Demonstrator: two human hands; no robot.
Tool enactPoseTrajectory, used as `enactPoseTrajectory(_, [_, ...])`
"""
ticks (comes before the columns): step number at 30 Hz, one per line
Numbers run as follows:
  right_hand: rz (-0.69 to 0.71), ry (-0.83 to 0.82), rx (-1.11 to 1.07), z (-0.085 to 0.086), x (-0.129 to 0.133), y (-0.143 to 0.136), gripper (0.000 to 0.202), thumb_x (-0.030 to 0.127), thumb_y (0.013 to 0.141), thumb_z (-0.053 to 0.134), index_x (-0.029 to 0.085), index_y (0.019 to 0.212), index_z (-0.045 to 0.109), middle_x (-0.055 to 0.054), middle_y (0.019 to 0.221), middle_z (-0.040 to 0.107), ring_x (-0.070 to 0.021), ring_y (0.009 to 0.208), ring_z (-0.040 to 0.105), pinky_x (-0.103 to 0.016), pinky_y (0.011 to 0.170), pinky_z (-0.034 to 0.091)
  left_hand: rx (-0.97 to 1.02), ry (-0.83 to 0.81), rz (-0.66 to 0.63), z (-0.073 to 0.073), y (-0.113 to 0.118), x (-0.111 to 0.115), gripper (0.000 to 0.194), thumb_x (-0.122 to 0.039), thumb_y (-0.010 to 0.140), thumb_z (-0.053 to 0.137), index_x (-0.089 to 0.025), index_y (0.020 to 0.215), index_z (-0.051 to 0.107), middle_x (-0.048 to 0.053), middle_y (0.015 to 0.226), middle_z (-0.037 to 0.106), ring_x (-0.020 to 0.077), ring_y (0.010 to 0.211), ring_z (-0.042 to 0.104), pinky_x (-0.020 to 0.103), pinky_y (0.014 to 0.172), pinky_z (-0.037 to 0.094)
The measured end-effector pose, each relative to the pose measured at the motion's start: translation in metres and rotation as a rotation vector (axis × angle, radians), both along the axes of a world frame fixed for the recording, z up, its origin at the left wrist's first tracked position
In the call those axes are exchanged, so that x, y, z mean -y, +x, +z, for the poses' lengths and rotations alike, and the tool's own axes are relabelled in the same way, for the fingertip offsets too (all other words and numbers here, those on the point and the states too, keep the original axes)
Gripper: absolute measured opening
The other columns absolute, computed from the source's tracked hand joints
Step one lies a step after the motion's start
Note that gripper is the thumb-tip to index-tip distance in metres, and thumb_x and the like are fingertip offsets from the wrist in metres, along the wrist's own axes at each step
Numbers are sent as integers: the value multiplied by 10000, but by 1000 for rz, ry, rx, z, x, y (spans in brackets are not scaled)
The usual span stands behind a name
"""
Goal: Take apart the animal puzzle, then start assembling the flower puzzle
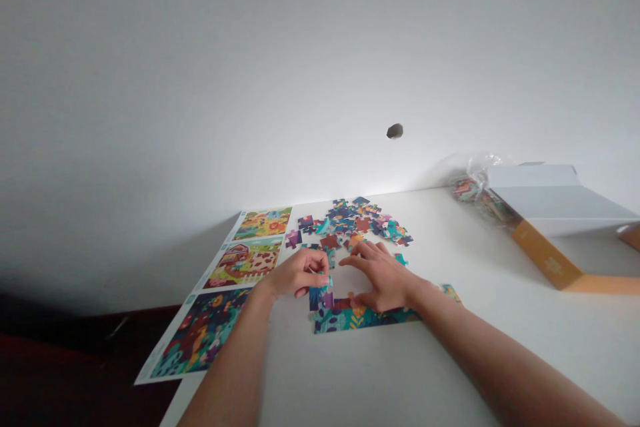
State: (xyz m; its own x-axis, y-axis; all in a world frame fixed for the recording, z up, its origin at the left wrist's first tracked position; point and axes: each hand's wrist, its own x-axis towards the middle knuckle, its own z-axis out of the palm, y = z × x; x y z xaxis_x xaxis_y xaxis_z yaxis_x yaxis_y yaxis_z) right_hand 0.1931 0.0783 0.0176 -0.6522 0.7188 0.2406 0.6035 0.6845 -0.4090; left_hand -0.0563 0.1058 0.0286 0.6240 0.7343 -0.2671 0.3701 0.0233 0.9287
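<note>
White table (500, 347): left hand (300, 273) pinches a teal puzzle piece (324, 278); right hand (383, 277) spread on joined strip (357, 317).

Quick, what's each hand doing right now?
Left hand: closed on a puzzle piece.
Right hand: open, fingers spread flat on the joined puzzle strip.

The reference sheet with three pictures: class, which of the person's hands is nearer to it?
Left. The left hand is just right of the reference sheet, close to its edge; the right hand lies farther right, over the joined puzzle strip.
</note>
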Motion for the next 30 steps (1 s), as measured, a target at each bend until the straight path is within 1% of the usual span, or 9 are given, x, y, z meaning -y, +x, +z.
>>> enactPoseTrajectory(3, [-13, 21, -15, 0, -1, 1, 564, 454, 709, 759, 249, 1211, 605, -86, 1133, 578, -262, 1065, 522, -390, 906, 353, 18, 61, 61, 2, 7, 1, 302, -432, 753, 693, -170, 789, 548, -53, 623, 533, 34, 364, 388, 182, 364, 253])
enactPoseTrajectory(6, [-76, 30, -41, 1, -5, 1, 289, 407, 813, 671, 227, 1038, 663, -51, 981, 636, -220, 968, 565, -354, 864, 352, 43, 275, 275, 0, 14, -4, 286, -425, 774, 682, -162, 770, 571, -43, 643, 528, 44, 437, 415, 182, 420, 290])
enactPoseTrajectory(11, [-370, 25, -111, -1, -14, 3, 136, 288, 891, 561, 194, 908, 658, -19, 781, 650, -168, 769, 587, -303, 791, 364, 120, 329, 576, -10, 14, -16, 322, -478, 788, 648, -174, 771, 544, -68, 566, 481, 36, 385, 333, 177, 382, 247])
enactPoseTrajectory(17, [-297, 9, -251, -4, -12, 0, 292, 422, 936, 515, 195, 1090, 615, -5, 763, 652, -157, 737, 594, -254, 726, 381, 113, 258, 384, -11, 27, -7, 326, -497, 826, 613, -190, 844, 507, -22, 660, 632, 41, 336, 360, 189, 349, 254])
enactPoseTrajectory(20, [-348, 37, -204, -6, -13, -2, 244, 344, 967, 452, 191, 919, 636, -17, 741, 644, -159, 728, 576, -257, 727, 364, 45, 312, 304, -12, 33, -5, 306, -491, 864, 559, -186, 858, 539, 10, 716, 667, 61, 364, 395, 207, 378, 304])
enactPoseTrajectory(22, [-442, 58, -142, -7, -15, 0, 279, 292, 966, 430, 190, 792, 622, -30, 734, 642, -165, 735, 570, -268, 740, 349, -33, 462, 381, -14, 30, -7, 300, -472, 894, 508, -184, 856, 581, 26, 742, 678, 102, 464, 505, 223, 463, 387])
enactPoseTrajectory(25, [-584, 32, -33, -8, -20, 4, 287, 289, 943, 453, 190, 737, 626, -48, 720, 655, -185, 735, 582, -296, 750, 335, -306, 728, 700, -16, 17, -13, 275, -413, 911, 464, -205, 870, 639, 43, 807, 695, 187, 739, 635, 269, 662, 461])
enactPoseTrajectory(27, [-655, -2, 31, -8, -23, 5, 305, 312, 937, 465, 194, 718, 642, -54, 709, 665, -198, 732, 596, -327, 782, 330, -586, 762, 882, -15, 7, -15, 245, -375, 899, 467, -240, 919, 670, 54, 884, 707, 234, 815, 647, 315, 700, 457])
enactPoseTrajectory(30, [-716, -48, 76, -8, -25, 5, 324, 349, 934, 484, 202, 706, 661, -55, 713, 679, -205, 736, 615, -364, 832, 319, -873, 725, 931, -15, -3, -15, 269, -374, 867, 503, -261, 1030, 684, 107, 1019, 689, 298, 841, 646, 376, 677, 453])
